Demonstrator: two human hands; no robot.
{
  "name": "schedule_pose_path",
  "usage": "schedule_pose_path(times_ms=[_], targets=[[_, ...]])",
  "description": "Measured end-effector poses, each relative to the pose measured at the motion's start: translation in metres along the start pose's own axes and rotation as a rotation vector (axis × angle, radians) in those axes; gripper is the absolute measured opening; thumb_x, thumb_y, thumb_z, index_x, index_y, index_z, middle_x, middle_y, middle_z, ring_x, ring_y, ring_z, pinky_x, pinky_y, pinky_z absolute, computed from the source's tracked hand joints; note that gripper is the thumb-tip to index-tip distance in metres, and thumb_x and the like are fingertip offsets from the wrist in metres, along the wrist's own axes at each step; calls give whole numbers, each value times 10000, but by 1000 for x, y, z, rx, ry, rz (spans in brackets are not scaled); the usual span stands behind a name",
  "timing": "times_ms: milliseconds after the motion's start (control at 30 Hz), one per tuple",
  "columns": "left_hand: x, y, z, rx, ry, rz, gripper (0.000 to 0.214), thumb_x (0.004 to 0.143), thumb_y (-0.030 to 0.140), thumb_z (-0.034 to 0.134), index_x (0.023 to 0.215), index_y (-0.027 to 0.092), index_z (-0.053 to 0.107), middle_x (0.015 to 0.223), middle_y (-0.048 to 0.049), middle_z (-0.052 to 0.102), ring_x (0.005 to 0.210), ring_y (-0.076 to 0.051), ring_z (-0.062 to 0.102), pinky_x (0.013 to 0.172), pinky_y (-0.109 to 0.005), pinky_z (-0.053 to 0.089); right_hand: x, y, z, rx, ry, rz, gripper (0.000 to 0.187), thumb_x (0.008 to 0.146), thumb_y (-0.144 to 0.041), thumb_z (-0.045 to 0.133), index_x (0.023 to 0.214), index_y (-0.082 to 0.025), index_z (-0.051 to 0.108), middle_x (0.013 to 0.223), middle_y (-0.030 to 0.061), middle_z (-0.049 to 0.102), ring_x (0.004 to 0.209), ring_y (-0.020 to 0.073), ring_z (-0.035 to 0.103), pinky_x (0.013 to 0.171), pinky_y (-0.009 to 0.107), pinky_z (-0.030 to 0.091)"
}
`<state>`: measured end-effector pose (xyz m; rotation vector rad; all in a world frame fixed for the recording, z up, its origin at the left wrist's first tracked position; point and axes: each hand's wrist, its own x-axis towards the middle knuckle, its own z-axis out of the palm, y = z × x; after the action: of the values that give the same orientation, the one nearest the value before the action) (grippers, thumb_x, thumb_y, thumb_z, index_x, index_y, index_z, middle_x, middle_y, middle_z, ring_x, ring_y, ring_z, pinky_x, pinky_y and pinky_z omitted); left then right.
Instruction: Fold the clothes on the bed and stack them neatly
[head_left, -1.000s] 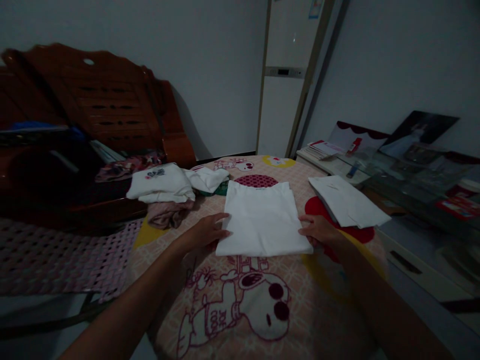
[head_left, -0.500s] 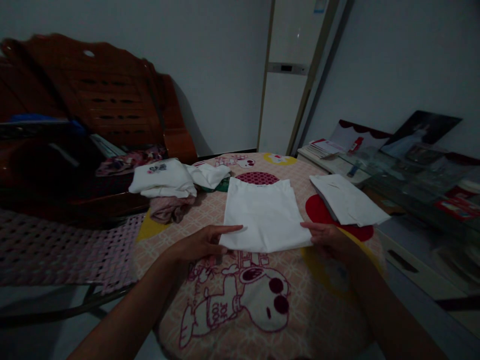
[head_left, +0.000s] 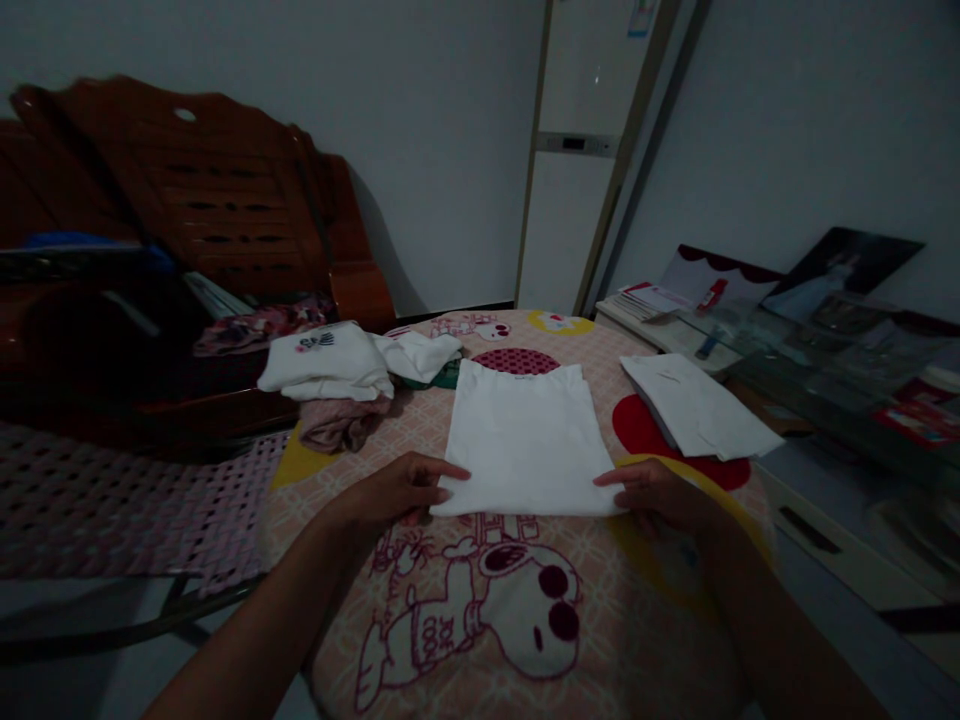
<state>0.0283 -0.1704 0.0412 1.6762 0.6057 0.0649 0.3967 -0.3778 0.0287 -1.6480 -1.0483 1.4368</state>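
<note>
A white shirt [head_left: 521, 435], folded into a near rectangle, lies flat on the round table with its neckline at the far edge. My left hand [head_left: 401, 487] grips the near left corner, thumb and fingers closed on the fabric. At the near right corner my right hand [head_left: 656, 490] pinches the shirt in the same way. The shirt's near edge runs straight between the two hands. Both hands' lower fingers are partly hidden in shadow.
A folded white garment [head_left: 694, 408] lies at the table's right. Crumpled white clothes [head_left: 330, 365] sit on a dusty-pink cloth [head_left: 341, 425] at the left. A patterned tablecloth [head_left: 480, 620] covers the table. A wooden chair [head_left: 225, 200] stands behind left, a glass-topped cabinet [head_left: 810, 360] at right.
The shirt's near edge has been drawn slightly toward me, and its sag and creases have smoothed out. Both hands have moved slightly nearer to me, still on the corners.
</note>
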Motion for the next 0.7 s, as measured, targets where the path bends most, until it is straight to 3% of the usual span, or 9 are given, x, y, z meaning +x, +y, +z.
schedule_pose_path(times_ms=[167, 333, 433, 500, 600, 700], targets=[[3, -1, -3, 120, -19, -35, 571, 795, 483, 692, 1253, 145, 646, 531, 67, 486, 385, -77, 450, 393, -184, 315, -3, -4, 1, -54, 17, 27, 576, 706, -404, 750, 1194, -108, 672, 485, -36, 586, 343, 107, 516, 334, 185, 341], [8, 10, -27, 321, -15, -64, 529, 832, 501, 609, 1238, 165, 652, 631, -12, 661, 487, -140, 583, 461, -212, 410, -1, -9, -8, -96, 194, -1, 483, 719, -470, 715, 1050, -118, 712, 543, -9, 630, 363, 101, 511, 345, 201, 367], [33, 20, -48, 616, 277, -38, 437, 819, 410, 591, 1151, 146, 694, 689, -47, 710, 577, -168, 635, 541, -226, 444, 14, -19, -14, -116, 340, -40, 394, 722, -408, 719, 987, -118, 709, 578, 10, 655, 399, 110, 542, 370, 205, 399], [61, 24, -59, 736, 511, 11, 419, 797, 354, 608, 1149, 144, 696, 854, -77, 751, 760, -198, 686, 656, -236, 473, 31, -29, -17, -106, 441, -83, 326, 737, -330, 704, 982, -115, 702, 595, 24, 668, 452, 123, 582, 415, 210, 438], [108, 21, -67, 647, 660, -3, 354, 775, 332, 641, 1065, 146, 721, 945, -87, 757, 881, -225, 693, 744, -259, 484, 64, -44, -22, -182, 629, -171, 273, 749, -247, 655, 983, -122, 718, 646, 40, 700, 570, 155, 649, 545, 240, 511], [146, 12, -70, 357, 804, -15, 295, 715, 296, 698, 972, 155, 728, 919, -74, 755, 889, -237, 688, 763, -277, 496, 98, -51, -29, -322, 807, -228, 292, 710, -208, 654, 980, -142, 740, 832, 72, 761, 810, 214, 710, 738, 293, 549]])
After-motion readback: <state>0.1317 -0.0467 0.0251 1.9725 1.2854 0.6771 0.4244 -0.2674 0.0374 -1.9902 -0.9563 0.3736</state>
